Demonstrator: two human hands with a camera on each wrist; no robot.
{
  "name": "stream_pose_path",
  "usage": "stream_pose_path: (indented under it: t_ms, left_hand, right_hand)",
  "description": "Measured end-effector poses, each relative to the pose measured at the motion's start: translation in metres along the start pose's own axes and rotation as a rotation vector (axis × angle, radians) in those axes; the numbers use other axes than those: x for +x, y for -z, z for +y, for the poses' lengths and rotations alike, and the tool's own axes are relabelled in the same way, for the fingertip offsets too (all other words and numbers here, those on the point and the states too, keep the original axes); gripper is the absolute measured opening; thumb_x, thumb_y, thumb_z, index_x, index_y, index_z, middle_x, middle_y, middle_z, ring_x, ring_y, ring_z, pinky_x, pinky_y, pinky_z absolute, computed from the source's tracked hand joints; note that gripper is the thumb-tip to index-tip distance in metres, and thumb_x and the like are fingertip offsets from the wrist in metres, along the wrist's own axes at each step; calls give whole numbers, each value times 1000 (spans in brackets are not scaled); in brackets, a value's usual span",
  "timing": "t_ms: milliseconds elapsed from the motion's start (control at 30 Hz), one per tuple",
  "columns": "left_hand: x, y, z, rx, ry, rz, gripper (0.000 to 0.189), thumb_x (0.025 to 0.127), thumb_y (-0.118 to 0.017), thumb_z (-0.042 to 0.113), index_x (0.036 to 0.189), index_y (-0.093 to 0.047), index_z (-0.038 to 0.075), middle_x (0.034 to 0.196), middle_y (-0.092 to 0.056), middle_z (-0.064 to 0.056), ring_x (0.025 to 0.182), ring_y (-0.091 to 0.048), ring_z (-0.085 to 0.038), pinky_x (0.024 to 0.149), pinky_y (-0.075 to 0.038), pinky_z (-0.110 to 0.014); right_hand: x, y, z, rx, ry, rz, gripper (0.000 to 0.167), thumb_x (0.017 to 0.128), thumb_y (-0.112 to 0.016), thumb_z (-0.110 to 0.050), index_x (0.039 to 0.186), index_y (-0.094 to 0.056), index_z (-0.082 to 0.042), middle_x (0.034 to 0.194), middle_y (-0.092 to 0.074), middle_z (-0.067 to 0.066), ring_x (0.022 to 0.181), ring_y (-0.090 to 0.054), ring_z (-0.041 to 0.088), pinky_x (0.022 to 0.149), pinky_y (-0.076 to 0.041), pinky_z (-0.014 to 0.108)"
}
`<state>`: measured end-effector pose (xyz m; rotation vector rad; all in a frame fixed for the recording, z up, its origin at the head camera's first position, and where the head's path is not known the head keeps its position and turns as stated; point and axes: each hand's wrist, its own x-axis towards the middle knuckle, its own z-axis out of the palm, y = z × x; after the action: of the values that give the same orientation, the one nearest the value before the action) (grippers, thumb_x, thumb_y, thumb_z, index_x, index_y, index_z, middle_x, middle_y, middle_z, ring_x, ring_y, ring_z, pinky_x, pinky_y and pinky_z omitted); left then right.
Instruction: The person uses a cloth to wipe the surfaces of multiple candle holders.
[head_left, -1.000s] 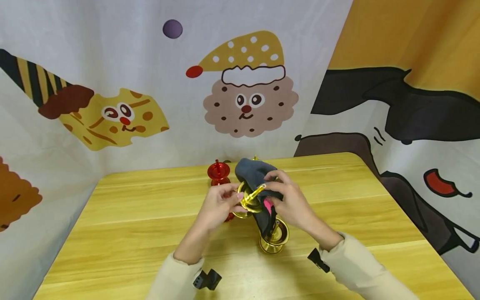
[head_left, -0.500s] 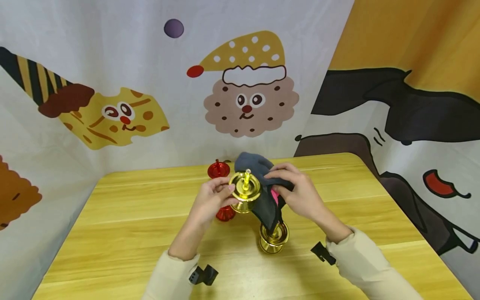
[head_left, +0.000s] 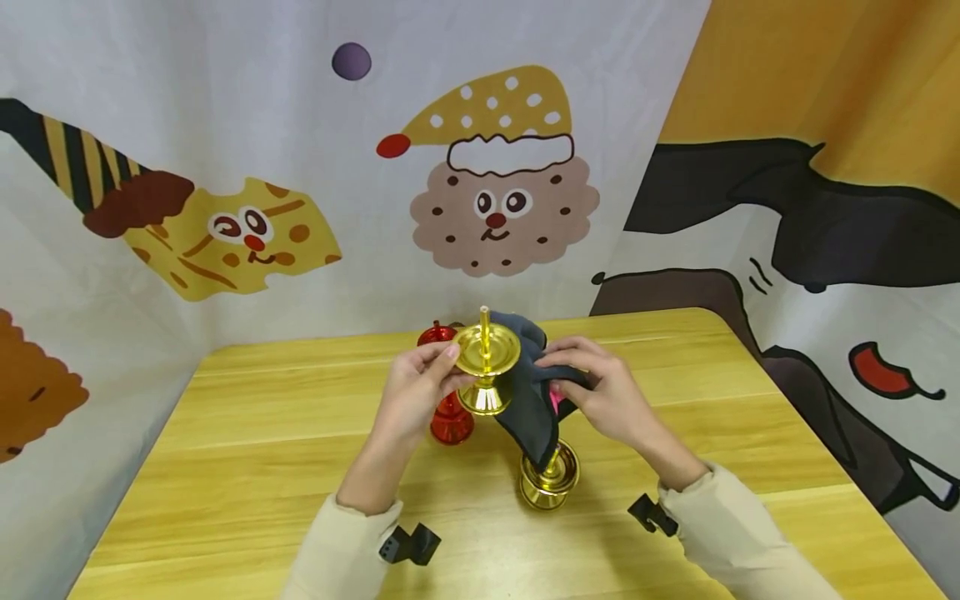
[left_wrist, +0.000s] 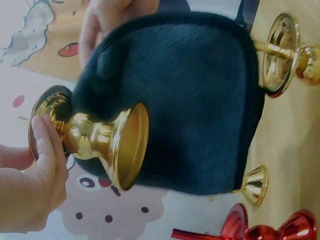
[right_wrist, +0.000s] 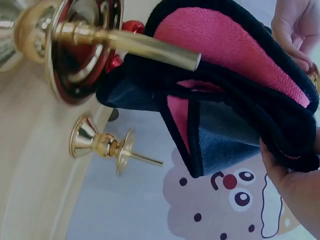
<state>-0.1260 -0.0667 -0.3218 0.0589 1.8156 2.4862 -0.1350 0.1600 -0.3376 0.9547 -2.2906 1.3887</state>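
My left hand (head_left: 408,392) pinches a gold candlestick (head_left: 486,354) by its dish, and it stands upright above the table with its thin stem pointing up. To its right, my right hand (head_left: 600,387) grips a dark grey cloth (head_left: 534,417) by an upper fold. In the right wrist view the cloth's bright pink inner side (right_wrist: 215,42) shows. It hangs beside and behind the held candlestick; whether they touch I cannot tell. Just below the cloth's hanging corner stands a second gold candlestick (head_left: 547,483).
Two red candlesticks, a nearer one (head_left: 452,423) and a farther one (head_left: 437,335), stand behind my left hand. Another gold candlestick (right_wrist: 105,142) is at the back, hidden by the cloth in the head view. The wooden table (head_left: 285,450) meets a printed curtain (head_left: 360,217).
The held candlestick has turned from tilted to upright and risen a little. My right hand has drawn the cloth slightly to the right, away from the candlestick's dish.
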Motion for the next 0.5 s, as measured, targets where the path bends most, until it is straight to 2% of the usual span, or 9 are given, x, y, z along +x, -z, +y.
stream_pose_path:
  t_ms: [167, 300, 400, 500]
  left_hand:
    - [-1, -5, -8, 57, 11, -26, 26, 95, -45, 3, 110, -52, -17, 93, -59, -19, 70, -62, -14, 72, -54, -24]
    - [-2, -6, -13, 225, 2, 0, 30, 96, -48, 16, 108, -57, -10, 89, -61, -14, 78, -61, -19, 78, -53, -31]
    - [-3, -4, -16, 362, -11, 21, 39, 96, -46, 30, 115, -58, -2, 107, -60, -14, 100, -56, -25, 92, -45, -42]
    - [-4, -1, -17, 434, -14, 7, 49, 96, -43, 40, 126, -53, 3, 126, -52, -13, 119, -44, -28, 102, -33, -47]
  right_hand:
    - [-1, -7, 0, 58, -6, -1, 30, 73, -63, 19, 99, -66, 2, 107, -56, 16, 91, -53, 15, 54, -47, 19]
    - [-3, -10, -1, 62, -40, -8, 31, 73, -63, 19, 99, -65, 3, 109, -55, 18, 84, -54, 13, 47, -44, 19]
    - [-4, -10, -1, 80, -61, -5, 31, 74, -62, 19, 100, -65, 3, 110, -55, 18, 84, -55, 12, 48, -45, 18]
    - [-2, -10, -2, 124, -68, 0, 30, 74, -61, 20, 100, -64, 5, 111, -54, 19, 90, -55, 11, 57, -51, 20]
